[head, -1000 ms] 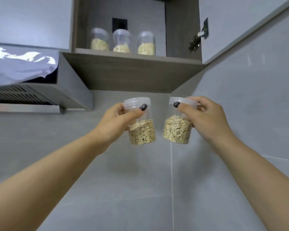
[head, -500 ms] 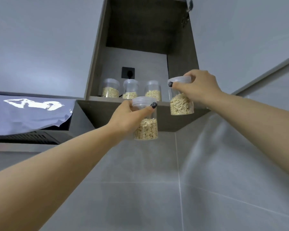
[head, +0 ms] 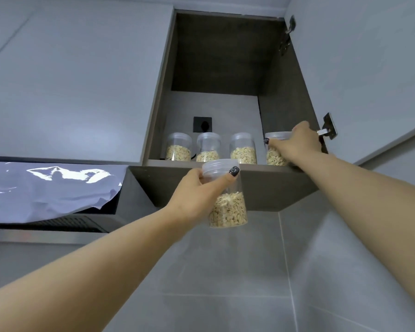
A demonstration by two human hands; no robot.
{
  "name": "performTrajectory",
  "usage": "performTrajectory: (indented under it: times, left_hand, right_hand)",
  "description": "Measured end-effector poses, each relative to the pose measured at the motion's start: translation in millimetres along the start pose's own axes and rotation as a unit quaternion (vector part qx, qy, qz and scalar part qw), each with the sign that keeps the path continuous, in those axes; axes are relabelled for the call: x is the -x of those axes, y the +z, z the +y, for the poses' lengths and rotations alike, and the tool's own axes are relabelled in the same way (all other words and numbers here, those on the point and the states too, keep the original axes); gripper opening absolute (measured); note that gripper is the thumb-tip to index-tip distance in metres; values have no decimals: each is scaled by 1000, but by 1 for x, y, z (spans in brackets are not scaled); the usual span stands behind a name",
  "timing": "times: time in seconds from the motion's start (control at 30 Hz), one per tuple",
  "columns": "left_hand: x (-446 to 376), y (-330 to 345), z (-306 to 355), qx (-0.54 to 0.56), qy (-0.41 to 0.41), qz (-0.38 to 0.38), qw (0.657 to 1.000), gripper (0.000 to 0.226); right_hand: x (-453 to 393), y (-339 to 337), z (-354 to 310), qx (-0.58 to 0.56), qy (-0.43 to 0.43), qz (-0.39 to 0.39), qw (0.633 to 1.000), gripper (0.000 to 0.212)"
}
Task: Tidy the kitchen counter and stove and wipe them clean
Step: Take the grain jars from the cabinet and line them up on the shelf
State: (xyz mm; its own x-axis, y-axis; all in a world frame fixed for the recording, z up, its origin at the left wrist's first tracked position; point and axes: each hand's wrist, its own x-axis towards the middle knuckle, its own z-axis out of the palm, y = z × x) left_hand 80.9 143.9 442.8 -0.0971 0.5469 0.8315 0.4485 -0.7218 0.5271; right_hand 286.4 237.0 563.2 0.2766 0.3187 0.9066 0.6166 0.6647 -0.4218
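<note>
The right hand is up at the open cupboard and holds a clear jar by its lid end, with the fingers curled round it. This jar is at the right end of the shelf, close to the cupboard's side wall. The hand and wrist cover most of its right side, so it is hard to tell if the jar's bottom sits on the shelf. The left hand is lower, in front of the shelf edge, and grips a second jar near its lid, thumb across the front. That jar hangs in the air below the shelf, and the palm hides its left side. Both jars are part full of pale flakes. Three more jars stand in a row at the back of the shelf, side by side. The shelf edge cuts off their bottoms. A dark socket is on the wall behind them, and a thin dark cord by the left jar is too small to make out well. A metal hinge sticks out just right of the right hand, partly hidden by it. On the left is a hood with a shiny plastic sheet over it, cut off by the picture's edge. Grey tiles cover the wall below.
</note>
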Motion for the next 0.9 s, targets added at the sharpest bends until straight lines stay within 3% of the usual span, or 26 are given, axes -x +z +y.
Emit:
performTrajectory:
  times: [0.13, 0.37, 0.5, 0.63, 0.7, 0.77, 0.83, 0.9]
  left_hand:
    - [-1, 0, -9, 9, 14, -15, 1000, 63]
    - [-4, -5, -15, 21, 7, -6, 1000, 78]
    - [2, -11, -18, 4, 10, -1, 1000, 81]
    - [8, -17, -22, 26, 1, 16, 1000, 84]
    - [10, -17, -24, 41, -11, 23, 999, 84]
    - [12, -14, -22, 44, -22, 26, 998, 80]
    - [11, -10, -20, 34, -27, 28, 999, 76]
    - [7, -4, -16, 20, -33, 21, 999, 66]
  right_hand:
    - [-9, 13, 6, 2, 48, -32, 998, 79]
    - [-19, 26, -6, 50, 37, -148, 987, 57]
    - [-15, 26, -8, 109, 51, -246, 962, 45]
    - [-8, 22, -11, 122, 43, -284, 950, 46]
    - [-8, 21, -8, 84, 44, -218, 971, 51]
    - [-3, 20, -3, -26, 0, -33, 999, 42]
    - [20, 16, -3, -185, -75, 115, 973, 22]
    - [53, 12, -2, -277, -121, 78, 950, 13]
